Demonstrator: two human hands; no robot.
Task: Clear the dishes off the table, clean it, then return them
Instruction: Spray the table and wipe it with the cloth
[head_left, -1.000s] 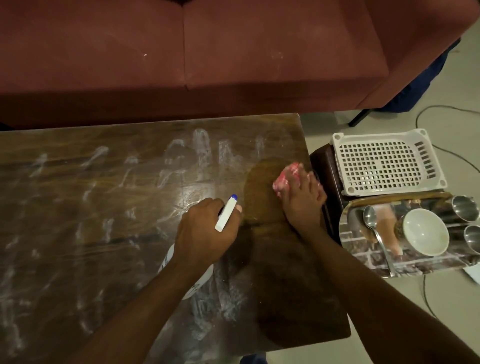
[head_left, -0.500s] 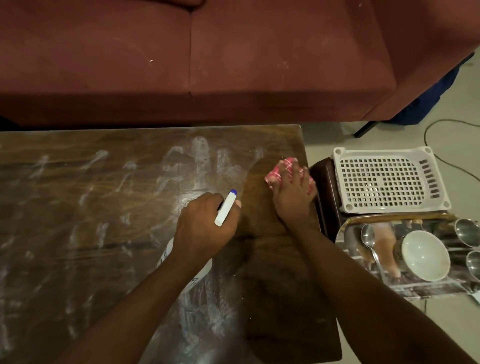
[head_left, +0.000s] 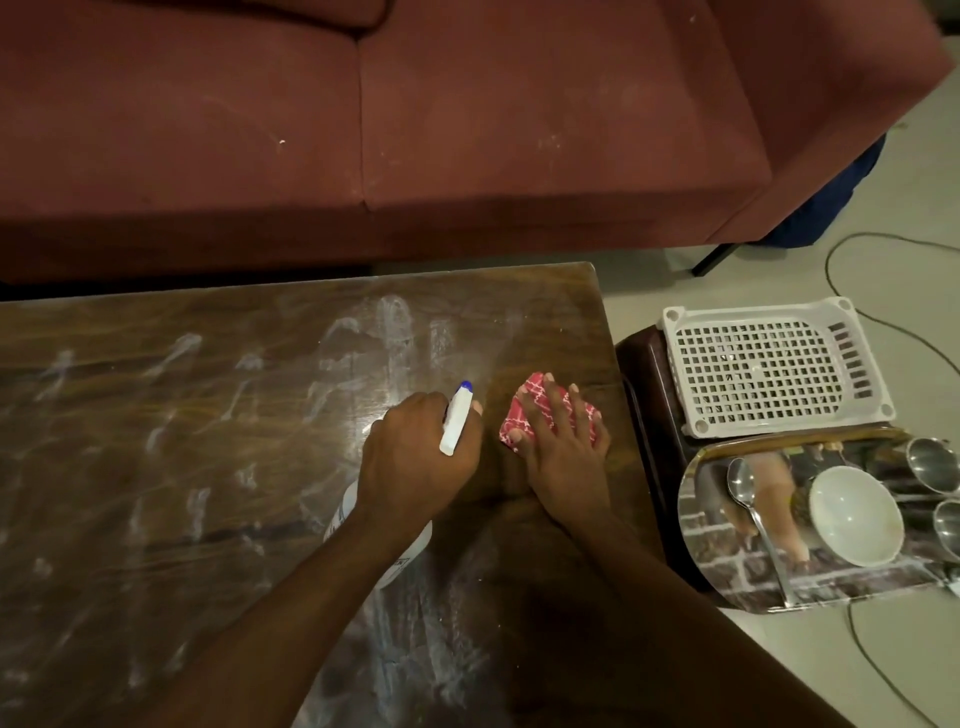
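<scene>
A dark wooden table (head_left: 156, 441) is streaked with white foam; a wiped patch lies near its right end. My left hand (head_left: 415, 457) grips a white spray bottle (head_left: 457, 421) with a blue nozzle tip, its body hidden under my wrist. My right hand (head_left: 561, 441) presses flat on a folded red patterned cloth (head_left: 524, 410) on the table. Off the table to the right, a picture-printed tray (head_left: 727, 582) holds a white bowl (head_left: 854, 514), a spoon (head_left: 748, 499) and two steel cups (head_left: 935, 467).
A white perforated plastic basket (head_left: 769, 369) sits upside down on a dark stool (head_left: 649, 415) beside the table's right edge. A red sofa (head_left: 415, 130) runs along the far side. Cables (head_left: 883, 665) trail over the pale floor at the right.
My right hand has slid the cloth leftward, away from the table's right edge and toward the spray bottle. My left hand has kept its hold on the bottle.
</scene>
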